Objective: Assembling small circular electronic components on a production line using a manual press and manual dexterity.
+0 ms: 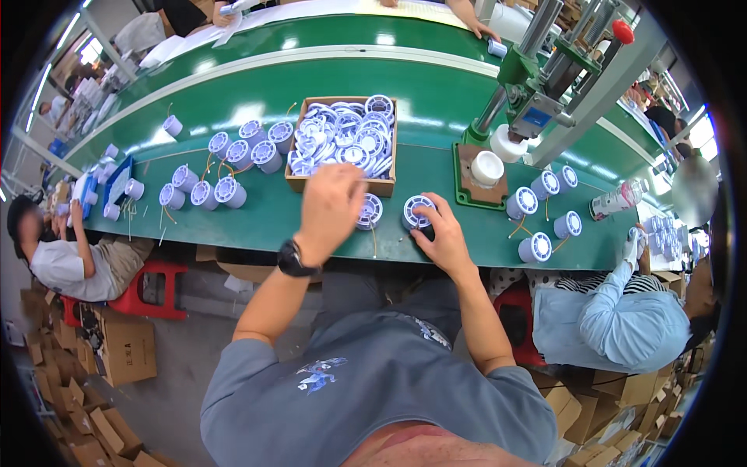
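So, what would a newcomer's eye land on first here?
Probably the cardboard box heaped with pale round parts, straight ahead on the green table. To its right stands a green press, topped by a bright red knob. Nearer, between them in the view, the right hand has its fingers on a lavender cylinder.

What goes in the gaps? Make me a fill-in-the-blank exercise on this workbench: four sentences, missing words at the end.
1. The right hand touches a pale cylindrical housing above a ____ worktop.
2. The black wristwatch is on the person's ____ wrist.
3. From the person's view, the benchtop press stands to the ____ of the open cardboard box of pale discs.
4. The round knob on the press is ____.

Missing words: green; left; right; red.
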Motion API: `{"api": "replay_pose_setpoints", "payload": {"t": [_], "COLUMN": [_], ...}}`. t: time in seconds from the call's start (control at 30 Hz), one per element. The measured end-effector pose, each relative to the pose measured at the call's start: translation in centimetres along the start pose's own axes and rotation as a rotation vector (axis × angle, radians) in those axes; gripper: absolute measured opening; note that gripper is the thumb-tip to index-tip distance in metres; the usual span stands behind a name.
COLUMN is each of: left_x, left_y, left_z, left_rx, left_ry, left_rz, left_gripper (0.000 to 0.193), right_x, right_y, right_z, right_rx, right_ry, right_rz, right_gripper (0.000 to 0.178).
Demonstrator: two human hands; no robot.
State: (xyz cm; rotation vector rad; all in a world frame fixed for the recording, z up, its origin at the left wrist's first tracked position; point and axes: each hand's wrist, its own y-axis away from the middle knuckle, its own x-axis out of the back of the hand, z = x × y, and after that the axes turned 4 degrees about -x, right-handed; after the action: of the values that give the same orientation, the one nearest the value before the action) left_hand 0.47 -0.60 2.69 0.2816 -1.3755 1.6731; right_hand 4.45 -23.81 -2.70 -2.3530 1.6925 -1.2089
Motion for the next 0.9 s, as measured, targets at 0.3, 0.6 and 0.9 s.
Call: {"api": "replay_pose_setpoints", "payload": {"t": [0.3, 0.6, 0.9], "left_x": [-1.8, 1.4, 0.6], "left_y": [-6.8, -1.6, 4.6], "left_z": [-9.6, -6.6, -5.3], "left_rx": [0.062, 0.249, 0.165], "left_ry": [0.036, 0.264, 0.147], "left_rz": [-0.348, 0.262, 0.508], "left_gripper": [0.018, 0.012, 0.009], "right_x": [-2.2, -6.6, -9.2], "right_y": [-9.1, -14.7, -16.3], "right_z": [-4.8, -4.1, -2.2], "right_rx": [0.236, 0.293, 0.353], "right_ry": [0.044, 0.388, 0.407], "right_rz": [-0.01, -0.344, -0.203], "right_gripper": [0.03, 0.026, 0.011]}}
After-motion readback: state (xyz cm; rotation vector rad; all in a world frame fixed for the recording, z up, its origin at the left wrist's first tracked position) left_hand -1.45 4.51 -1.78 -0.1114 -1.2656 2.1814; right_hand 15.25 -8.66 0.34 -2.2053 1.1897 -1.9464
